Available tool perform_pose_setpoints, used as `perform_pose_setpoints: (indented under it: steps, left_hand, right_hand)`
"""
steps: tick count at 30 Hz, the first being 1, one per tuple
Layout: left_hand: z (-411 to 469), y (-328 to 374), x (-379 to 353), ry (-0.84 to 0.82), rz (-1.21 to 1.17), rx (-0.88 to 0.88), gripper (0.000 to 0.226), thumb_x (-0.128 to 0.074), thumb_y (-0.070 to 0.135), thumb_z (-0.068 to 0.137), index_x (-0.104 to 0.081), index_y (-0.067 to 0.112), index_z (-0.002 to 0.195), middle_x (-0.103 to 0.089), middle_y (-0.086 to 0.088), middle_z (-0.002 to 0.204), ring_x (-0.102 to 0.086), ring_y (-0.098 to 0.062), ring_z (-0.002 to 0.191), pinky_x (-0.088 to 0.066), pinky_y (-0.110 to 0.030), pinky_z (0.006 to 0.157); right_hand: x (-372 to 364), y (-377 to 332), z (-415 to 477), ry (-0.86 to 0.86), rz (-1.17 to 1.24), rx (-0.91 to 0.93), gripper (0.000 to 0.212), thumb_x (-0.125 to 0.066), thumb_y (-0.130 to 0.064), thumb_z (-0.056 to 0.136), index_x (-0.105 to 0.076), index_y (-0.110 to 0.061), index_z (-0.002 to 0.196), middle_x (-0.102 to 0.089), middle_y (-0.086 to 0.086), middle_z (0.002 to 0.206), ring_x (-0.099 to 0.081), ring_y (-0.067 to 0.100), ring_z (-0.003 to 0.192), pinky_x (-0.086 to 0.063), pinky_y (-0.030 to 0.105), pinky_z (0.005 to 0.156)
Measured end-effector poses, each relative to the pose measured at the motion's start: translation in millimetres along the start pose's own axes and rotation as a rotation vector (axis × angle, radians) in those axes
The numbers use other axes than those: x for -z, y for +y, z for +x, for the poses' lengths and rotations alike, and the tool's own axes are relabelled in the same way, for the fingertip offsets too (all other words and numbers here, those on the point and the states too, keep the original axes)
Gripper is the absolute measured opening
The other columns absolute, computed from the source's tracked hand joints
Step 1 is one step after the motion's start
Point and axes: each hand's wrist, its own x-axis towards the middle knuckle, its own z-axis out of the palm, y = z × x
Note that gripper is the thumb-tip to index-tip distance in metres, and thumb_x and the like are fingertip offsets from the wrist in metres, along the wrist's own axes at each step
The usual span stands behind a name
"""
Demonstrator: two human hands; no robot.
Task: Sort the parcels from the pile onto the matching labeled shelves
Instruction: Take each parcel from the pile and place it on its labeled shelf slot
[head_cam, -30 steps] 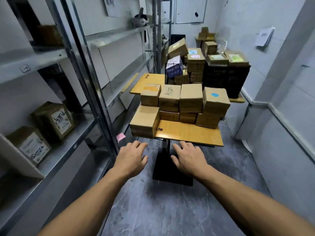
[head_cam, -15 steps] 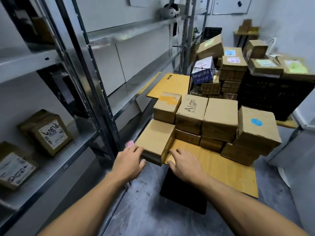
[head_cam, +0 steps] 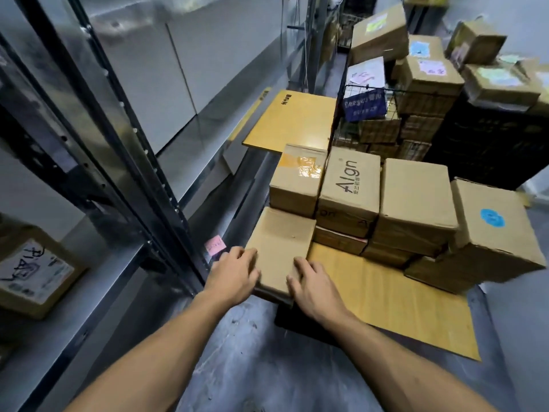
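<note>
A flat brown parcel (head_cam: 282, 248) lies at the near left corner of the yellow table (head_cam: 386, 298). My left hand (head_cam: 234, 275) grips its left near edge, fingers curled over the top. My right hand (head_cam: 315, 286) holds its near right corner. Behind it stands the pile: a taped box (head_cam: 297, 179), the "Algn" box (head_cam: 350, 185), a plain box (head_cam: 416, 197) and a box with a blue dot (head_cam: 493, 221), on lower boxes. The metal shelving (head_cam: 124, 162) runs along the left, with a pink label (head_cam: 214, 245) on its edge.
A labelled parcel (head_cam: 32, 272) sits on the lower left shelf. Farther back are a wire basket (head_cam: 365, 114) of parcels, a black crate (head_cam: 487, 144) topped with several boxes, and a second yellow tabletop (head_cam: 291, 120). Grey floor (head_cam: 267, 352) lies below my arms.
I have come closer to the table. Both hands went from hovering in front of it to taking hold of the flat parcel at its near left corner.
</note>
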Motion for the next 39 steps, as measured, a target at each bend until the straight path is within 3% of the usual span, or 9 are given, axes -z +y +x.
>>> perform_pose_setpoints:
  steps: [10, 18, 21, 24, 27, 30, 34, 36, 39]
  left_hand:
    - [-27.7, -7.5, -37.3, 0.045, -0.423, 0.152, 0.052, -0.061, 0.041, 0.086, -0.048, 0.033, 0.136, -0.046, 0.000, 0.131, -0.044, -0.024, 0.120, -0.037, -0.037, 0.105]
    - [-105.8, 32.1, -18.8, 0.242, -0.632, 0.053, 0.051, -0.058, 0.053, 0.082, -0.053, 0.039, 0.130, -0.042, 0.021, 0.120, -0.047, 0.001, 0.112, -0.037, -0.013, 0.093]
    - [-123.4, 48.1, -12.9, 0.407, -0.795, 0.076, 0.041, -0.060, 0.040, 0.085, -0.055, 0.044, 0.125, -0.054, 0.020, 0.114, -0.054, 0.001, 0.109, -0.040, -0.007, 0.086]
    - [-131.0, 53.6, -12.0, 0.553, -0.818, 0.249, 0.039, -0.062, 0.028, 0.091, -0.055, 0.040, 0.127, -0.054, 0.011, 0.119, -0.055, 0.002, 0.106, -0.039, -0.006, 0.086]
    - [-139.3, 59.2, -22.6, 0.459, -0.790, 0.364, 0.050, -0.062, 0.044, 0.090, -0.049, 0.036, 0.138, -0.049, 0.009, 0.129, -0.048, -0.004, 0.116, -0.035, -0.021, 0.095]
    - [-149.5, 69.3, -29.8, 0.433, -0.978, 0.370, 0.057, -0.055, 0.070, 0.074, -0.046, 0.059, 0.129, -0.057, 0.025, 0.126, -0.051, 0.005, 0.118, -0.038, -0.020, 0.095]
    - [-161.1, 79.4, -36.1, 0.554, -1.031, 0.337, 0.050, -0.062, 0.065, 0.073, -0.046, 0.065, 0.121, -0.057, 0.036, 0.121, -0.053, 0.009, 0.115, -0.040, -0.015, 0.092]
    - [-165.4, 85.6, -35.6, 0.594, -0.993, 0.326, 0.057, -0.066, 0.059, 0.073, -0.045, 0.059, 0.126, -0.059, 0.028, 0.124, -0.056, 0.003, 0.115, -0.043, -0.021, 0.094]
    - [-164.8, 99.3, -31.1, 0.606, -0.869, 0.320, 0.063, -0.067, 0.059, 0.073, -0.041, 0.057, 0.131, -0.053, 0.027, 0.128, -0.052, 0.008, 0.115, -0.041, -0.017, 0.092]
  right_hand:
    - [-17.9, -2.1, -12.6, 0.038, 0.277, -0.042, 0.050, -0.056, -0.031, 0.101, -0.043, -0.019, 0.147, -0.051, 0.010, 0.147, -0.046, 0.026, 0.134, -0.033, 0.025, 0.105]
    - [-6.4, 20.6, -43.2, 0.062, 0.582, -0.046, 0.033, -0.064, -0.036, 0.096, -0.050, -0.030, 0.126, -0.058, 0.000, 0.130, -0.054, 0.016, 0.115, -0.042, 0.028, 0.094]
    - [6.3, 35.1, -49.8, 0.037, 0.711, -0.007, 0.033, -0.063, -0.032, 0.097, -0.050, -0.031, 0.127, -0.057, -0.002, 0.133, -0.056, 0.017, 0.121, -0.045, 0.036, 0.105]
    - [18.4, 42.9, -60.9, -0.001, 0.798, 0.085, 0.033, -0.063, -0.031, 0.098, -0.051, -0.041, 0.127, -0.054, -0.016, 0.134, -0.054, 0.000, 0.124, -0.044, 0.020, 0.104]
    - [27.1, 44.5, -71.4, -0.024, 0.808, 0.182, 0.033, -0.063, -0.028, 0.097, -0.052, -0.045, 0.123, -0.050, -0.025, 0.135, -0.048, -0.016, 0.122, -0.040, 0.003, 0.094]
    - [37.0, 44.3, -77.7, -0.048, 0.770, 0.272, 0.032, -0.060, -0.022, 0.099, -0.053, -0.042, 0.123, -0.052, -0.022, 0.136, -0.048, -0.011, 0.125, -0.038, 0.008, 0.103]
    - [47.2, 46.2, -80.5, -0.057, 0.499, 0.379, 0.034, -0.058, -0.021, 0.101, -0.057, -0.038, 0.130, -0.051, -0.009, 0.139, -0.042, 0.004, 0.134, -0.026, 0.006, 0.106]
    - [52.9, 45.7, -80.3, -0.073, 0.359, 0.354, 0.037, -0.058, -0.031, 0.100, -0.059, -0.028, 0.137, -0.043, 0.004, 0.149, -0.034, 0.013, 0.142, -0.022, 0.018, 0.115]
    - [61.7, 35.9, -84.1, -0.117, 0.417, 0.347, 0.048, -0.059, -0.040, 0.098, -0.052, -0.027, 0.144, -0.051, 0.002, 0.140, -0.047, 0.017, 0.135, -0.031, 0.026, 0.114]
